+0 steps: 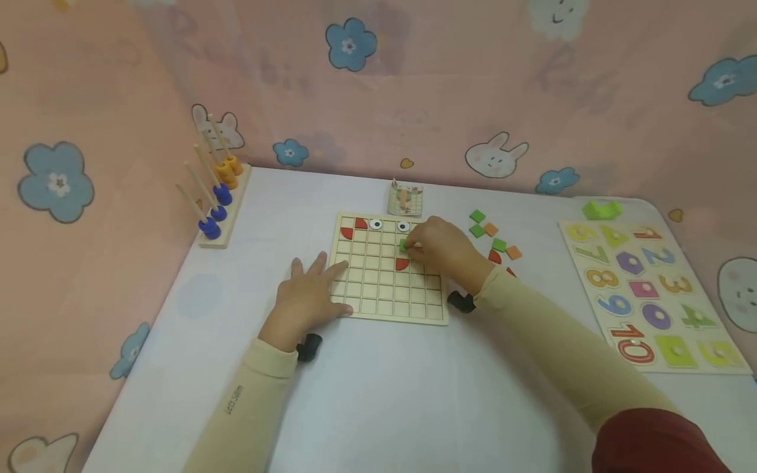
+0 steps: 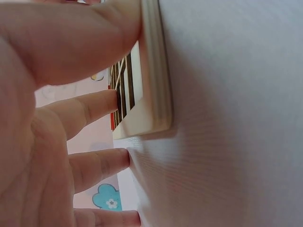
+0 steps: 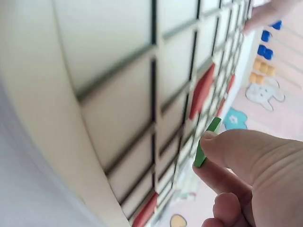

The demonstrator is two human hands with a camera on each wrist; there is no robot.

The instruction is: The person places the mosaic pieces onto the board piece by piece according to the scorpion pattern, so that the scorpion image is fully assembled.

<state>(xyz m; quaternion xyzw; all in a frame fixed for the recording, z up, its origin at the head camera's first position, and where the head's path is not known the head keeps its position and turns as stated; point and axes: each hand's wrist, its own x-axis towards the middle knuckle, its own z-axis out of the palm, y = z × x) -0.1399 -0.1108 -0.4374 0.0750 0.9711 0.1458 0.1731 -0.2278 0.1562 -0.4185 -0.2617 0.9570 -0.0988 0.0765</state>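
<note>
A wooden grid board (image 1: 378, 309) lies on the white table, holding red quarter-circle pieces (image 1: 347, 233) and two round eye pieces (image 1: 375, 225). Between thumb and finger, my right hand (image 1: 446, 249) pinches a green square tile (image 3: 207, 143) over the board's upper right, just above a red piece (image 1: 402, 264). My left hand (image 1: 307, 295) spreads its fingers at the board's left side. In the left wrist view its thumb (image 2: 109, 38) rests on the board's edge, one finger reaches over the grid, and the other fingers lie beside the board on the table.
Loose green tiles (image 1: 477, 215), orange tiles (image 1: 513, 252) and red pieces (image 1: 495, 257) lie right of the board. A small picture card (image 1: 405, 198) stands behind it. A bead counter (image 1: 227, 226) stands at the left; a number puzzle board (image 1: 603, 309) lies at the right.
</note>
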